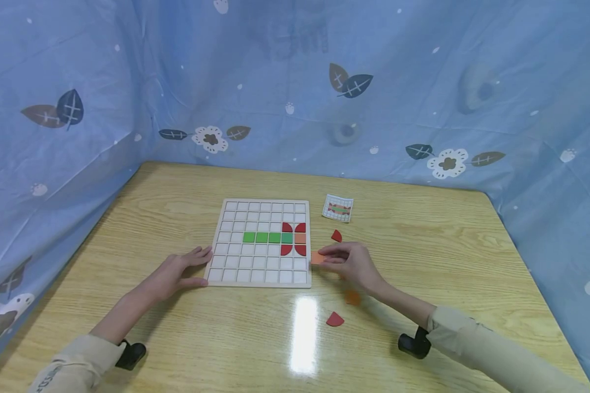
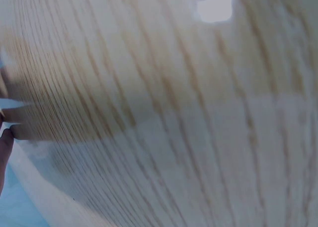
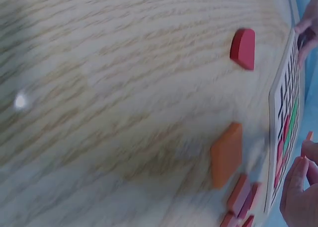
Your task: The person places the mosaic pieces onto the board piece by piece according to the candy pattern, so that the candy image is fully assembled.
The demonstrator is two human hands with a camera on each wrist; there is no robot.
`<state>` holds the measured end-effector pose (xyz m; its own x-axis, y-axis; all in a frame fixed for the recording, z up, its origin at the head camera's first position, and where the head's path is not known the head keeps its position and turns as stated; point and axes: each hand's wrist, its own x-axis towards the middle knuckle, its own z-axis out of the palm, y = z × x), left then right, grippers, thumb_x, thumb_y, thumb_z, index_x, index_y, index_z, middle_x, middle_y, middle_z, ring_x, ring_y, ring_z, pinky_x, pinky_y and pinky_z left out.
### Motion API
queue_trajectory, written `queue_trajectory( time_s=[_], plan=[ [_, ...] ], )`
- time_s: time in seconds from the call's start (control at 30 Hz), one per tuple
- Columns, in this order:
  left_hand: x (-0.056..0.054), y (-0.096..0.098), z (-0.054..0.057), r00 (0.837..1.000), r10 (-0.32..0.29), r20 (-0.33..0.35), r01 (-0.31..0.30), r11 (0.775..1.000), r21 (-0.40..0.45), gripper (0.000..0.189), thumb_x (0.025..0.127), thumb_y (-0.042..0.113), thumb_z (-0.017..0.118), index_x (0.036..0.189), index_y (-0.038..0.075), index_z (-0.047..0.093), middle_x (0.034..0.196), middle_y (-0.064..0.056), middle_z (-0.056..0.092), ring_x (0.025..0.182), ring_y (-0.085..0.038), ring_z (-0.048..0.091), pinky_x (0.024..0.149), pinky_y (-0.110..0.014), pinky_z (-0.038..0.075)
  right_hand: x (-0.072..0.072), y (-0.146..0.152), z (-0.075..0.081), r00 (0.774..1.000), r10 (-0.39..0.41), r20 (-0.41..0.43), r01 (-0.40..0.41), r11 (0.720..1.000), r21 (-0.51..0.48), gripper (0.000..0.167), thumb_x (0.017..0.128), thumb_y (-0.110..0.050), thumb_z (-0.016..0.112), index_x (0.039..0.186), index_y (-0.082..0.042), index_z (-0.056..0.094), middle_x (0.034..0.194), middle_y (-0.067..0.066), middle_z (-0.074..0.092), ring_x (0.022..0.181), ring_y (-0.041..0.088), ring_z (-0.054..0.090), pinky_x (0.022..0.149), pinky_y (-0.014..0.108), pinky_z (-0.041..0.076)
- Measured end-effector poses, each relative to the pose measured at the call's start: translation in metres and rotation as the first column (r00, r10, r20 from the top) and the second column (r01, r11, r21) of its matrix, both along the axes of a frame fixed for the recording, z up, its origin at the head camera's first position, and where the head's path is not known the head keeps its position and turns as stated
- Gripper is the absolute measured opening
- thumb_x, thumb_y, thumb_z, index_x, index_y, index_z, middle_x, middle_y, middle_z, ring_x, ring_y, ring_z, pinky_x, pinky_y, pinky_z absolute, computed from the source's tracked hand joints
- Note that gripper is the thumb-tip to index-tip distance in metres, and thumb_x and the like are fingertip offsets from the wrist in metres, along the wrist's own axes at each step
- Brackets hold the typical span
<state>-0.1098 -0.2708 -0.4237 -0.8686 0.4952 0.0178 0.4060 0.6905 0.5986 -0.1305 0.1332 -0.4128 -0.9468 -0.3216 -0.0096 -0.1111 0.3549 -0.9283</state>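
A white grid board [image 1: 236, 262] lies on the table, with green squares [image 1: 261, 237], a teal square [image 1: 287, 238], an orange-pink square [image 1: 300, 238] and several red quarter-circle pieces [image 1: 300, 250] set in its cells. My left hand [image 1: 177, 273] rests at the board's left edge, fingers spread and touching the frame. At the right edge, my right hand [image 1: 351, 265] pinches an orange square tile [image 1: 317, 257] between thumb and fingers. In the right wrist view, the fingertips [image 3: 298, 172] and a sliver of that tile show at the lower right.
A small pattern card [image 1: 338, 208] lies behind the board's right corner. Loose red quarter-circles [image 1: 335, 319] and an orange tile [image 1: 352, 297] lie on the table [image 1: 216, 338] around my right hand. More pieces [image 3: 239, 194] sit partly hidden beneath it. A patterned blue cloth [image 1: 285, 82] hangs behind.
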Motion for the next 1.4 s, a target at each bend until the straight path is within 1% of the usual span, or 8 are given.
queue_trajectory(
  time_s=[0.2, 0.4, 0.53, 0.7, 0.9, 1.1, 1.23, 1.4],
  plan=[
    [-0.001, 0.0, -0.001, 1.0, -0.01, -0.014, 0.01, 1.0, 0.003, 0.066, 0.08, 0.017, 0.076, 0.134, -0.01, 0.048, 0.141, -0.027, 0.042, 0.132, -0.047, 0.034, 0.103, -0.06, 0.032, 0.0, -0.016, -0.002, 0.999, 0.006, -0.038, -0.005, 1.0, 0.026, 0.022, 0.079, -0.002, 0.077, 0.1, 0.002, 0.073, 0.098, 0.013, 0.07, 0.08, 0.019, 0.07, 0.073, 0.022, 0.056],
    [0.0, 0.0, 0.001, 1.0, -0.003, -0.001, 0.003, 1.0, -0.012, 0.067, 0.08, 0.017, 0.076, 0.135, -0.01, 0.047, 0.142, -0.026, 0.041, 0.132, -0.047, 0.033, 0.103, -0.061, 0.031, -0.005, -0.029, -0.001, 1.0, -0.014, -0.028, 0.015, 0.999, 0.031, 0.02, 0.079, -0.001, 0.077, 0.099, 0.0, 0.073, 0.094, 0.01, 0.071, 0.078, 0.017, 0.07, 0.072, 0.022, 0.057],
    [-0.001, -0.001, 0.0, 1.0, -0.003, -0.011, 0.003, 1.0, -0.015, 0.067, 0.08, 0.016, 0.076, 0.134, -0.01, 0.047, 0.141, -0.027, 0.041, 0.132, -0.047, 0.034, 0.103, -0.061, 0.031, -0.011, -0.039, -0.002, 0.998, 0.007, -0.066, -0.005, 1.0, 0.027, 0.02, 0.079, -0.001, 0.077, 0.098, 0.001, 0.073, 0.093, 0.011, 0.072, 0.078, 0.017, 0.07, 0.072, 0.023, 0.057],
    [-0.002, -0.001, -0.002, 1.0, -0.005, -0.022, 0.005, 1.0, -0.014, 0.067, 0.08, 0.018, 0.076, 0.133, -0.01, 0.048, 0.141, -0.026, 0.042, 0.131, -0.047, 0.035, 0.103, -0.06, 0.031, -0.015, -0.052, -0.006, 0.996, 0.022, -0.086, -0.02, 1.0, 0.022, 0.019, 0.079, 0.0, 0.077, 0.097, 0.002, 0.073, 0.092, 0.012, 0.072, 0.077, 0.017, 0.07, 0.071, 0.022, 0.057],
    [-0.001, -0.001, -0.002, 1.0, 0.004, 0.002, -0.004, 1.0, -0.011, 0.068, 0.081, 0.02, 0.075, 0.135, -0.009, 0.047, 0.143, -0.025, 0.04, 0.133, -0.046, 0.033, 0.104, -0.06, 0.03, -0.02, -0.065, -0.009, 0.989, 0.04, -0.142, -0.033, 0.998, 0.054, 0.017, 0.079, 0.0, 0.077, 0.095, 0.002, 0.074, 0.09, 0.012, 0.071, 0.077, 0.018, 0.07, 0.07, 0.021, 0.056],
    [-0.002, -0.001, -0.002, 1.0, 0.01, 0.004, -0.01, 1.0, -0.017, 0.068, 0.081, 0.021, 0.075, 0.135, -0.009, 0.047, 0.143, -0.024, 0.04, 0.133, -0.045, 0.033, 0.105, -0.06, 0.03, -0.026, -0.074, -0.012, 0.983, 0.058, -0.177, -0.045, 0.996, 0.073, 0.017, 0.078, 0.002, 0.076, 0.095, 0.003, 0.073, 0.088, 0.012, 0.072, 0.077, 0.018, 0.071, 0.068, 0.02, 0.056],
    [-0.002, -0.001, -0.003, 1.0, 0.013, 0.007, -0.013, 1.0, -0.018, 0.068, 0.081, 0.02, 0.075, 0.135, -0.008, 0.047, 0.143, -0.024, 0.04, 0.134, -0.045, 0.033, 0.105, -0.059, 0.03, -0.029, -0.079, -0.012, 0.984, 0.057, -0.171, -0.042, 0.995, 0.09, 0.018, 0.078, 0.002, 0.076, 0.096, 0.003, 0.073, 0.088, 0.012, 0.072, 0.078, 0.018, 0.071, 0.068, 0.02, 0.056],
    [-0.003, -0.001, -0.003, 1.0, 0.013, 0.007, -0.012, 1.0, -0.011, 0.068, 0.08, 0.018, 0.076, 0.135, -0.009, 0.047, 0.143, -0.024, 0.04, 0.134, -0.045, 0.033, 0.105, -0.059, 0.03, -0.03, -0.083, -0.011, 0.984, 0.067, -0.164, -0.051, 0.994, 0.099, 0.019, 0.079, 0.003, 0.075, 0.097, 0.005, 0.072, 0.091, 0.016, 0.071, 0.081, 0.022, 0.071, 0.069, 0.02, 0.056]
  ],
)
